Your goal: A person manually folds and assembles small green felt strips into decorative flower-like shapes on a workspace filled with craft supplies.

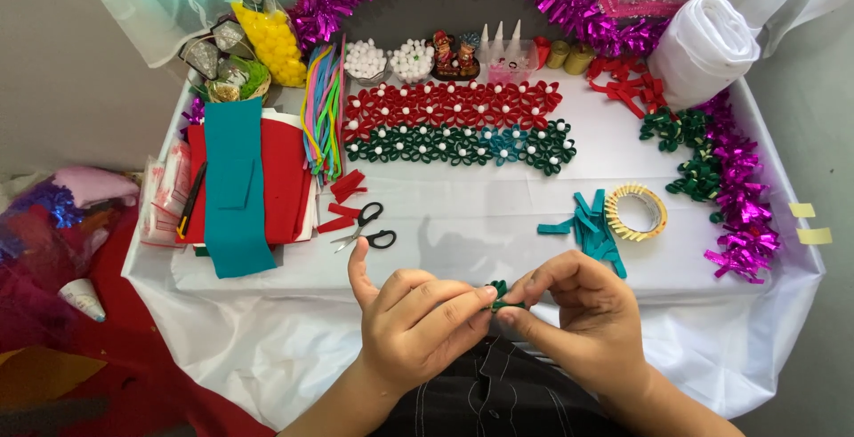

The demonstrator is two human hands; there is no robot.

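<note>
My left hand (418, 317) and my right hand (583, 317) meet at the near edge of the table, both pinching a small dark green felt piece (499, 293) between their fingertips. Most of the piece is hidden by the fingers. Black-handled scissors (365, 228) lie open just beyond my left hand. Teal felt strips (594, 228) and a roll of tape (635, 212) with cut bits stuck around its rim lie beyond my right hand.
Rows of red felt flowers (449, 104) and green felt flowers (463, 145) fill the table's middle. Red and teal felt sheets (240, 184) and pipe cleaners (323, 112) lie left. Purple tinsel (738, 188), a white roll (703, 46), pom-poms and glue bottles line the back and right.
</note>
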